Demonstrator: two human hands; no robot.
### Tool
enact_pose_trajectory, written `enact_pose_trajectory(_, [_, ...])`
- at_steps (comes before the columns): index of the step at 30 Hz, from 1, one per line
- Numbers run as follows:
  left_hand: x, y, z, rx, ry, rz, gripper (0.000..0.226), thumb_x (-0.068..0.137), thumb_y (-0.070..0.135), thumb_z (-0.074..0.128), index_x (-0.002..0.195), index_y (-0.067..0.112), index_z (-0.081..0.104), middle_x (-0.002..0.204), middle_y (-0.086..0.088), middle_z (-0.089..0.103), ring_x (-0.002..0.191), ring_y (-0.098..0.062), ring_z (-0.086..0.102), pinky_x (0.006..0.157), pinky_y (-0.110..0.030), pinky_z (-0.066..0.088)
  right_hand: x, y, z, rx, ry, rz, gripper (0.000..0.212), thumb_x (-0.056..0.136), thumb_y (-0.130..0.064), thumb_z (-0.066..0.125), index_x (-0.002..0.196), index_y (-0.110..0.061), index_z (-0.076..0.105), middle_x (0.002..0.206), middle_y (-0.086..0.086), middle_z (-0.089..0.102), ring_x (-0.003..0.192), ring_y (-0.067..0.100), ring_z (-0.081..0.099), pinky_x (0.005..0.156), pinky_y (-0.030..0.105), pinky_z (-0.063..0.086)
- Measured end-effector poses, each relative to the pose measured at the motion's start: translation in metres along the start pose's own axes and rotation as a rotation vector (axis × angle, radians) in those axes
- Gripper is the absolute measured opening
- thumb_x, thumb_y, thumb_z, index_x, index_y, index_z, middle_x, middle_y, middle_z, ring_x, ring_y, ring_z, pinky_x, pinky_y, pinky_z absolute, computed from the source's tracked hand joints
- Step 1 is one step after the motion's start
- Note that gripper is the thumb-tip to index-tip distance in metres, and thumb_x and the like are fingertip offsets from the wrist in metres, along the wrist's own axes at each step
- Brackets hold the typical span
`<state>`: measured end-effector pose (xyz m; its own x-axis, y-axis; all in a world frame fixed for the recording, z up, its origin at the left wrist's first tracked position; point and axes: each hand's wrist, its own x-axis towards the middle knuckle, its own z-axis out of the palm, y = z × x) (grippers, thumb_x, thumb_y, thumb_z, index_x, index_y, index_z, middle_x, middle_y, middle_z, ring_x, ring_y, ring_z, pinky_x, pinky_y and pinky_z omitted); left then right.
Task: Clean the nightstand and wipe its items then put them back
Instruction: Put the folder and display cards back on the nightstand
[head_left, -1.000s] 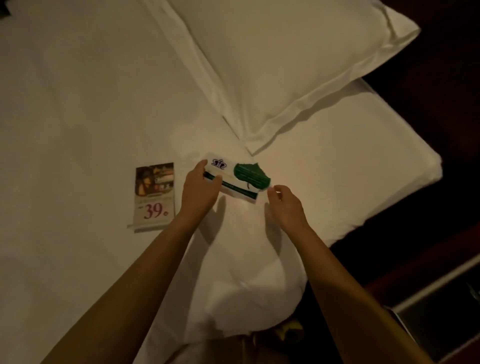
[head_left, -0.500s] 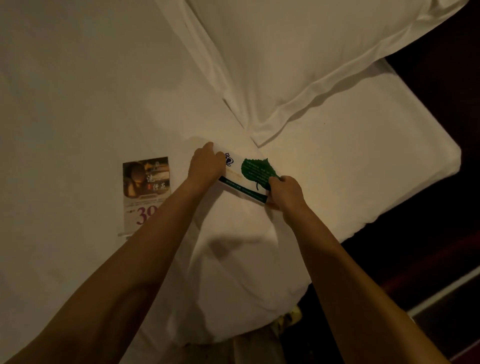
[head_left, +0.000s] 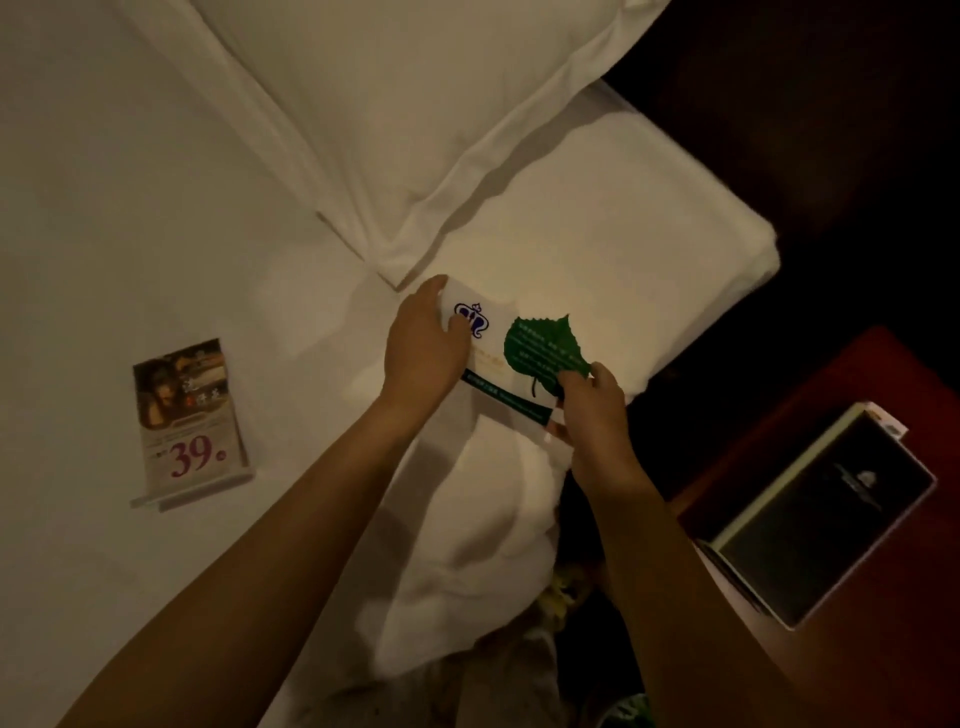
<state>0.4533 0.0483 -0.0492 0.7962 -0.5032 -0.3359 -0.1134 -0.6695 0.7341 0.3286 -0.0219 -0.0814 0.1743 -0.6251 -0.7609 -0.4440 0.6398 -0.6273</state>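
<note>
On the white bed lies a white card (head_left: 491, 358) with a blue crown logo and a green stripe along its near edge. My left hand (head_left: 423, 345) grips its far left end, thumb on the logo. A green leaf-shaped card (head_left: 543, 345) lies over its right part. My right hand (head_left: 592, 410) pinches the leaf card and the white card's near right corner. An acrylic sign stand (head_left: 189, 421) printed "39" lies flat on the sheet to the left. The red-brown nightstand (head_left: 810, 405) shows at the right, holding a black booklet (head_left: 826, 525).
A large white pillow (head_left: 415, 104) lies at the head of the bed, just beyond the cards. The bedsheet (head_left: 478, 545) bunches up at the near edge between my arms. Dark floor fills the gap between the bed and the nightstand.
My right hand has closed on the leaf card and the white card's corner. The view has swung, bringing the nightstand and black booklet into sight at the right.
</note>
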Motion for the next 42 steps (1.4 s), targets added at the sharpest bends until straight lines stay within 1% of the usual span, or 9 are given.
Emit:
enact_pose_trajectory(6, [-0.035,0.063,0.077,-0.037,-0.078,0.083,0.046,0.090,0.010,0.045,0.136,0.013,0.042,0.138,-0.009,0.050,0.123,-0.023,0.050,0.103,-0.037,0.042,-0.006,-0.005,-0.100,0.104,0.134,-0.144,0.016,0.092,-0.016,0.045,0.106,-0.019,0.049,0.118,-0.002,0.039,0.105,0.022,0.053,0.098,0.048,0.048])
enact_pose_trajectory(11, [-0.064,0.110,0.152,-0.078,-0.170,0.202,0.045,0.089,0.007,0.046,0.134,0.015,0.043,0.123,-0.001,0.057,0.101,-0.012,0.053,0.073,-0.008,0.036,0.006,-0.006,-0.193,0.079,0.299,-0.249,0.049,0.094,-0.016,0.047,0.140,-0.015,0.031,0.124,0.001,0.028,0.111,0.025,0.047,0.103,0.047,0.043])
enact_pose_trajectory(16, [-0.085,0.152,0.234,-0.057,-0.295,0.267,0.048,0.087,0.006,0.046,0.132,0.019,0.042,0.105,0.009,0.052,0.090,-0.009,0.050,0.058,0.002,0.033,0.022,0.002,-0.282,0.109,0.456,-0.357,0.059,0.094,-0.015,0.047,0.146,-0.014,0.019,0.145,0.008,0.023,0.098,0.009,0.040,0.080,0.013,0.036])
enact_pose_trajectory(18, [-0.089,0.168,0.264,-0.043,-0.373,0.277,0.049,0.086,0.008,0.047,0.133,0.021,0.041,0.113,0.004,0.060,0.095,-0.013,0.056,0.073,-0.006,0.043,0.031,0.006,-0.312,0.154,0.501,-0.375,0.059,0.094,-0.010,0.048,0.145,-0.012,0.020,0.142,0.011,0.024,0.090,0.010,0.040,0.071,0.008,0.034])
enact_pose_trajectory(20, [-0.093,0.184,0.290,-0.019,-0.453,0.296,0.050,0.086,0.009,0.048,0.133,0.021,0.039,0.122,-0.004,0.062,0.104,-0.022,0.061,0.088,-0.034,0.051,0.041,0.011,-0.337,0.186,0.538,-0.381,0.059,0.093,-0.008,0.048,0.145,-0.012,0.020,0.141,0.013,0.025,0.088,0.012,0.040,0.065,0.008,0.033])
enact_pose_trajectory(22, [-0.094,0.197,0.313,0.017,-0.503,0.322,0.051,0.086,0.011,0.049,0.134,0.023,0.036,0.120,-0.004,0.061,0.100,-0.024,0.061,0.085,-0.042,0.053,0.050,0.016,-0.357,0.217,0.566,-0.389,0.059,0.093,-0.007,0.048,0.145,-0.012,0.020,0.141,0.013,0.025,0.086,0.012,0.041,0.064,0.010,0.035])
enact_pose_trajectory(28, [-0.083,0.208,0.363,-0.015,-0.587,0.313,0.049,0.085,0.008,0.054,0.128,0.018,0.033,0.106,0.002,0.056,0.091,-0.018,0.058,0.075,-0.035,0.051,0.078,0.031,-0.382,0.326,0.581,-0.438,0.059,0.091,0.000,0.048,0.142,-0.014,0.022,0.141,0.013,0.027,0.105,0.017,0.050,0.074,0.009,0.043])
enact_pose_trajectory(37, [-0.065,0.171,0.389,-0.111,-0.616,0.340,0.048,0.084,-0.003,0.052,0.126,0.012,0.035,0.119,-0.006,0.056,0.108,-0.020,0.058,0.088,-0.035,0.054,0.097,0.051,-0.384,0.354,0.497,-0.439,0.063,0.089,0.008,0.045,0.142,-0.014,0.018,0.146,0.014,0.023,0.125,0.025,0.047,0.098,0.026,0.043])
enact_pose_trajectory(42, [-0.062,0.172,0.394,-0.082,-0.631,0.362,0.050,0.086,-0.001,0.051,0.130,0.013,0.033,0.117,0.001,0.053,0.104,-0.009,0.051,0.076,-0.012,0.046,0.103,0.051,-0.382,0.342,0.480,-0.432,0.068,0.087,0.010,0.047,0.143,-0.016,0.016,0.145,0.016,0.026,0.124,0.027,0.047,0.105,0.039,0.042])
